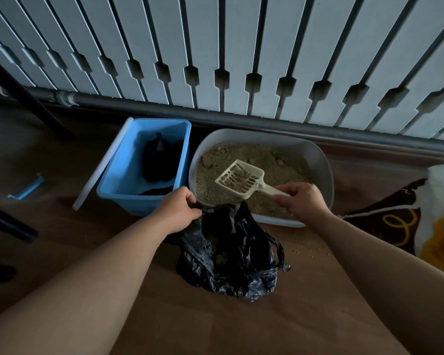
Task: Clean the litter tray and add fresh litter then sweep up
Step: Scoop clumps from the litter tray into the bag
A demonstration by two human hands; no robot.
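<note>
Litter tray (326, 175) sits on the floor, its far rim near the slatted white panel (215, 47), its left rim just beside the blue bin (128, 172). Open floor (305, 303) lies on your near side.

Your right hand (303, 201) has its grip closed round the scoop (239, 179) handle. The scoop's long axis runs diagonally, slotted head pointing up-left toward the bin, clumps in it, over the litter.

Your left hand (180, 211) pinches the mouth of the black bag (231, 252), which lies against the tray's near rim.
</note>
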